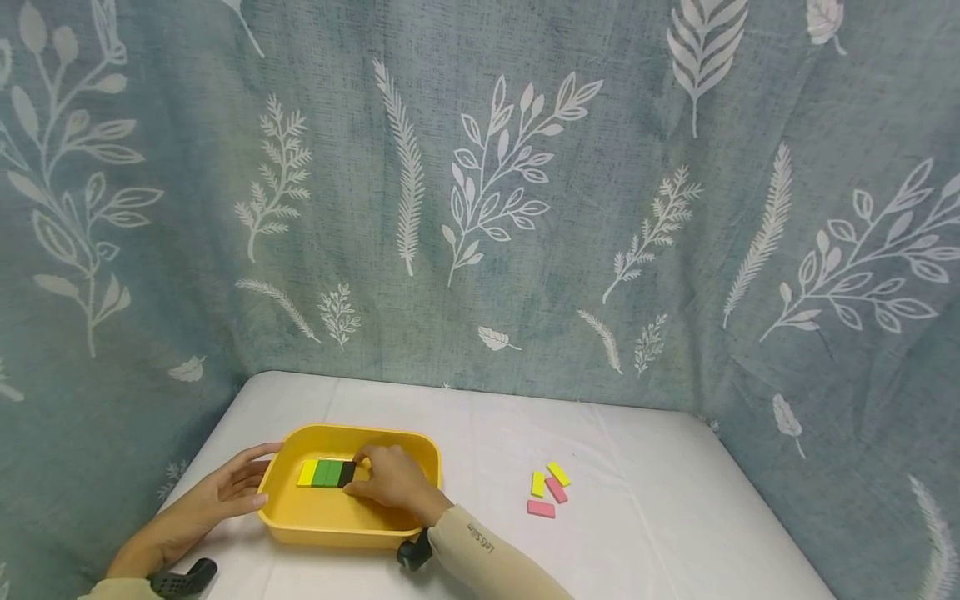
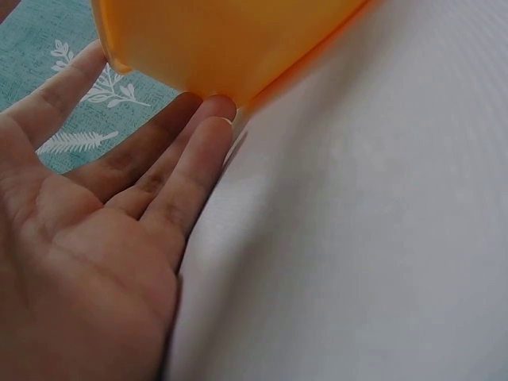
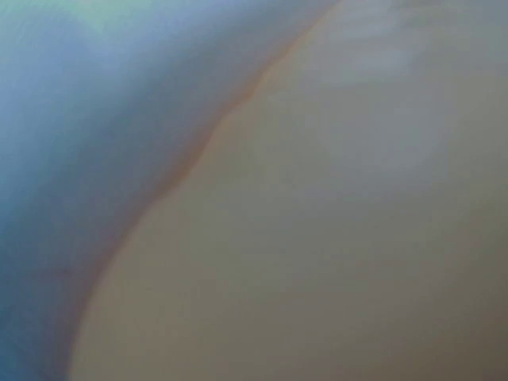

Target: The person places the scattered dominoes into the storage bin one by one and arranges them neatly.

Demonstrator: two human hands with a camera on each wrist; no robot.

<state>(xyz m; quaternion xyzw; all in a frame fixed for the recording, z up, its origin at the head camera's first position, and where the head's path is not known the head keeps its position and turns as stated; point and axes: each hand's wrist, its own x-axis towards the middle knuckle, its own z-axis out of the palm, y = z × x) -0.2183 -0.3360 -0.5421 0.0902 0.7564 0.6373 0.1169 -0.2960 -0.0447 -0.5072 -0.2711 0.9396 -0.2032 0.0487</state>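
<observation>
A yellow plastic tray [image 1: 341, 537] sits on the left part of the table. Inside it, small flat rectangular blocks stand side by side in a row: a yellow block [image 1: 307, 473], green blocks [image 1: 326, 473] and a black block [image 1: 346, 474] at the right end. My right hand [image 1: 397, 482] reaches into the tray and pinches the black block between thumb and fingertips at its two ends. Against the tray's left side rests my left hand [image 1: 228, 490], its fingers extended; the left wrist view has the fingertips touching the outer wall [image 2: 222, 48].
To the right of the tray, two pink blocks [image 1: 541, 509] and two yellow blocks [image 1: 537, 484] lie loose on the white tablecloth [image 1: 645, 517]. A blue-green leaf-patterned curtain [image 1: 525, 317] surrounds the table. The right wrist view is blurred and mostly filled by a pale surface.
</observation>
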